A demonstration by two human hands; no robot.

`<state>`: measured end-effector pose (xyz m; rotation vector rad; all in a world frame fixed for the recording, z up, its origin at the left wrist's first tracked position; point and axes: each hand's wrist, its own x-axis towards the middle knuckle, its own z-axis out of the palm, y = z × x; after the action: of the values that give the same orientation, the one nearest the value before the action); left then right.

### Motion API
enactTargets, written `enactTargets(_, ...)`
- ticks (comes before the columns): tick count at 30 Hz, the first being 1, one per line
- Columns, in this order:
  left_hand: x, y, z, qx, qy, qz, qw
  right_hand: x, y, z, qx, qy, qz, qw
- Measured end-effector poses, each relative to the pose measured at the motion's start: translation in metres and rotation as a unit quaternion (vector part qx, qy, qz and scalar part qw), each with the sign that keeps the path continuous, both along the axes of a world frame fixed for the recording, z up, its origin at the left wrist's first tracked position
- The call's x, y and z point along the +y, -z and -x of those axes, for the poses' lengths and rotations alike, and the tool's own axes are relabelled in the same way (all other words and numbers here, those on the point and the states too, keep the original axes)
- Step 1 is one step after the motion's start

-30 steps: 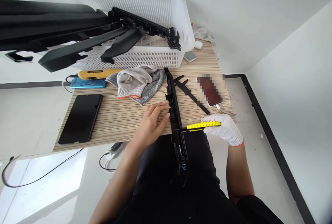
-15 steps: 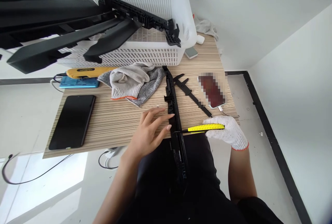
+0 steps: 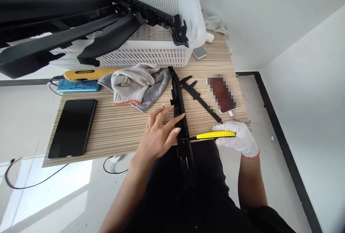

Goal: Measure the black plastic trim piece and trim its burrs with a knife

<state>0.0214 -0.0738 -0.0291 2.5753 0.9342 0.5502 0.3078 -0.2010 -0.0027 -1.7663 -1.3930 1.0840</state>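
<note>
A long black plastic trim piece (image 3: pixel 180 125) rests partly on the table and reaches over its front edge onto my lap. My left hand (image 3: pixel 159 132), bare, lies against its left side with fingers spread, fingertips touching the plastic. In a white knit glove, my right hand (image 3: pixel 235 137) is closed around a yellow utility knife (image 3: pixel 212 135). The knife points left, its thin dark tip at the trim piece just below my left thumb. Whether the tip touches the plastic, I cannot tell. Just right of the trim piece lies a black caliper (image 3: pixel 198 96).
Behind stands a white plastic basket (image 3: pixel 161 56) with several long black parts (image 3: pixel 113 39) jutting left. Grey and white gloves (image 3: pixel 134 85), a yellow power tool (image 3: pixel 83 74) on a blue case (image 3: pixel 78 86) and a black phone (image 3: pixel 72 128) lie left. A charging phone (image 3: pixel 222 94) is right.
My left hand has shifted slightly up and right along the trim piece, its fingers reaching further over it. The knife stays at about the same spot. The whole view has shifted a little.
</note>
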Motion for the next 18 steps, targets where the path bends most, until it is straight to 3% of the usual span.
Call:
enactTargets(3,0.003,-0.019,-0.019,-0.037,-0.040,-0.059,0.997,0.000,0.001,0.000,0.004,0.007,0.004,1.000)
enactTargets(5,0.011,-0.036,-0.040,-0.044,-0.023,-0.077,0.996,0.001,0.001,0.000,-0.002,0.007,-0.002,1.000)
enactTargets(8,0.030,-0.049,-0.082,-0.017,0.068,-0.076,0.995,0.002,0.001,0.001,-0.012,0.004,-0.025,1.000)
enactTargets(11,0.057,-0.040,-0.124,0.018,0.192,-0.065,0.979,0.003,0.002,0.003,-0.004,0.011,-0.024,1.000)
enactTargets(12,0.066,-0.035,-0.134,0.025,0.186,-0.058,0.981,0.003,0.001,0.004,0.004,0.016,-0.017,1.000)
enactTargets(14,0.082,-0.031,-0.143,0.022,0.115,-0.049,0.992,0.003,0.000,0.005,0.023,0.026,-0.003,0.999)
enactTargets(16,0.090,-0.036,-0.136,0.007,0.042,-0.050,0.998,0.003,-0.001,0.006,0.040,0.029,0.003,0.999)
enactTargets(18,0.087,-0.045,-0.115,0.004,0.036,-0.048,0.998,0.003,-0.002,0.006,0.053,0.024,0.005,0.998)
